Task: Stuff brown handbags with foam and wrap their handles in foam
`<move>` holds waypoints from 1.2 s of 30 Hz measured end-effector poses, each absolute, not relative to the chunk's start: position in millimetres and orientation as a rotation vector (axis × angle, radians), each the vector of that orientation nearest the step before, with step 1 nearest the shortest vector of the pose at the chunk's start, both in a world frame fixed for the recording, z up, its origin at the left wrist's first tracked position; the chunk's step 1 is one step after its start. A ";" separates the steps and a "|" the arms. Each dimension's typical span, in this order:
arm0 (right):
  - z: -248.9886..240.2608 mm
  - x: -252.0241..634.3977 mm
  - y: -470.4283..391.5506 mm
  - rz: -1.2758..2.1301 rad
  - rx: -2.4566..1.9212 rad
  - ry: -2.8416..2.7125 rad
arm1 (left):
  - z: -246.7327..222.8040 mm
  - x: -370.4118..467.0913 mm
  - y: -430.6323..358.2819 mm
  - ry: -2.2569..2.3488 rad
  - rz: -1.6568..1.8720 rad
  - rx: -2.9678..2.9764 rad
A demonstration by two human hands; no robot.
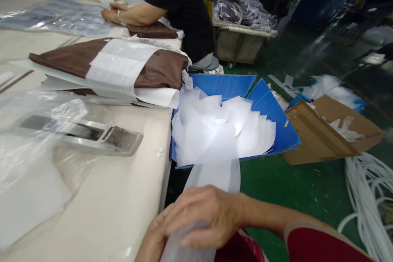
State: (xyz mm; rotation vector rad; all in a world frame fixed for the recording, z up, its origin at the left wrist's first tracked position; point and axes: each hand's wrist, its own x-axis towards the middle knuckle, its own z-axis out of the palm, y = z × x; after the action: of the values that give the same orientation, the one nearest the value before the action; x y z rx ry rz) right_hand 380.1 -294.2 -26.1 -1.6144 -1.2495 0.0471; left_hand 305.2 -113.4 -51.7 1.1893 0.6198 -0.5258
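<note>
While the right hand [205,215] grips the white sheet [215,177] and the grip of the left hand [153,235] cannot be told, even tension should prevent creases.

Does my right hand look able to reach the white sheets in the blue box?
Probably yes: the blue box stands open, leaving most white sheets exposed, though your right hand holds a translucent strip.

Nothing legible; tag [188,82] seemingly printed

ok so the sheets [199,131] are milky white; plastic bin [221,84] is bright blue – super loud; leathery bundle [166,67] plain brown; tabletop [135,180] cream; floor [264,192] deep green
</note>
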 end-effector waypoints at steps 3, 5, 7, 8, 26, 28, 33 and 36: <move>-16.8 397.9 -337.4 -0.105 -2.001 -0.420 | -44.2 309.8 -129.5 0.720 -0.484 1.135; -19.0 403.1 -364.4 0.017 -2.236 -0.044 | -37.3 310.1 -134.9 0.800 -0.389 1.185; -25.7 397.6 -381.4 0.434 -2.339 0.093 | -30.9 309.1 -136.1 0.839 -0.297 1.281; -29.7 391.0 -385.0 0.680 -2.294 0.115 | -28.5 308.4 -136.0 0.846 -0.263 1.312; -43.1 405.6 -366.2 0.167 -1.312 0.525 | -41.8 271.3 -145.2 0.701 -0.316 1.239; -36.0 428.7 -382.8 0.043 -1.382 0.488 | -42.5 271.9 -144.8 0.691 -0.339 1.163; -13.9 501.5 -422.2 -0.448 -1.407 0.257 | -48.2 265.3 -144.6 0.686 -0.450 1.033; -11.5 537.5 -438.4 -0.558 -1.435 0.236 | -55.3 257.3 -144.4 0.744 -0.467 1.045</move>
State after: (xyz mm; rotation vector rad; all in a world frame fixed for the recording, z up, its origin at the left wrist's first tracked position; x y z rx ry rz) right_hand 537.5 -438.4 -11.5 -1.4353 0.2360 -0.5578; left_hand 257.3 -144.4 -55.3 1.0451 0.7436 -0.4674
